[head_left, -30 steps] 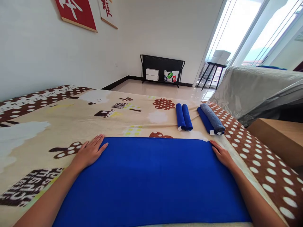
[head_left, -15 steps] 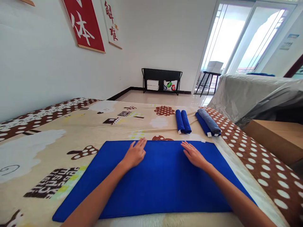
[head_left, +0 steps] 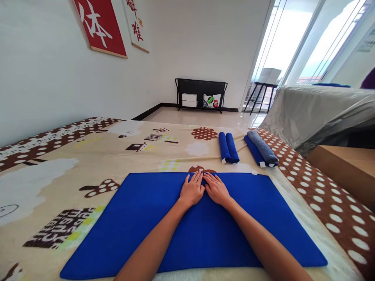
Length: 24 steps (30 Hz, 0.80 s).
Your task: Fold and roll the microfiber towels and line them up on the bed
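Note:
A large blue towel (head_left: 123, 218) lies spread flat on a patterned blanket (head_left: 96, 160) that covers the bed. My left hand (head_left: 192, 190) and my right hand (head_left: 216, 188) rest flat on the towel side by side, at the middle of its far edge, fingers stretched out and touching each other. Neither hand holds anything. Beyond them lie two rolled blue towels (head_left: 228, 147), and to their right another rolled blue towel with a grey one (head_left: 262, 147) on top of it.
A white wall with red and white hangings (head_left: 101, 29) runs along the left. A black rack (head_left: 200, 95) stands at the far wall. On the right are a grey-covered bulk (head_left: 316, 111), a wooden surface (head_left: 345, 169) and glass doors.
Both hands have slid inward along the towel's far edge, from its outer corners to its middle, until they touch. The camera has tilted slightly.

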Available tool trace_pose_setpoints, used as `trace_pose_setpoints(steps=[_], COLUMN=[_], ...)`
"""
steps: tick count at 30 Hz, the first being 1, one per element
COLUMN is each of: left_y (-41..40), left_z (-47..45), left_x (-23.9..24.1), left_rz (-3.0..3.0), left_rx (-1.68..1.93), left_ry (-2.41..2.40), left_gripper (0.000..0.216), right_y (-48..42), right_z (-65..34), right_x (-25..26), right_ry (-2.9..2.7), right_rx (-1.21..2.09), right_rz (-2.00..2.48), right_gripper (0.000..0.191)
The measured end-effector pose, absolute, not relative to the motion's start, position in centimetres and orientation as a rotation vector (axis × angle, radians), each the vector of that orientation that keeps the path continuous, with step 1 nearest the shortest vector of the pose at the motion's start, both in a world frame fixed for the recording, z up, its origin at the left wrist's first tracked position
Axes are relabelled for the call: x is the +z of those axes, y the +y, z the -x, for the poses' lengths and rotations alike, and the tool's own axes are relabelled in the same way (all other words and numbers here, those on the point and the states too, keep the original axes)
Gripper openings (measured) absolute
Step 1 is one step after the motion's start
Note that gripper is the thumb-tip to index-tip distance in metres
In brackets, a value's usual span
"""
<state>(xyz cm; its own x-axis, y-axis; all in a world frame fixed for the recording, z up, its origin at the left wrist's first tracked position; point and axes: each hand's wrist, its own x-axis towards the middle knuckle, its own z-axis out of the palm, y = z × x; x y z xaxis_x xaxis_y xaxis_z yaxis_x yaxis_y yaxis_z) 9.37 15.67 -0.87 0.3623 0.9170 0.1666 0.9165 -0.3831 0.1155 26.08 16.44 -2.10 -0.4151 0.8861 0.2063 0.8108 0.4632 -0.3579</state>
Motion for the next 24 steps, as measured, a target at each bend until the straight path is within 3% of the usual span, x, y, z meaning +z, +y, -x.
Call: trace_pose_setpoints(steps=[13, 24], left_y=[16.0, 16.1], left_z=[-7.0, 1.2], left_x=[-0.9, -0.8], left_rz=[-2.478, -2.315], left_rx=[0.315, 0.272], left_ry=[1.904, 2.168], left_gripper=[0.057, 0.055], right_y=[16.4, 16.7], right_z=[-32.1, -39.0], right_x=[-1.8, -3.1], right_ry=[-2.287, -2.226], right_rx=[0.224, 0.161], right_rz=[1.658, 1.747], right_gripper=[0.057, 0.053])
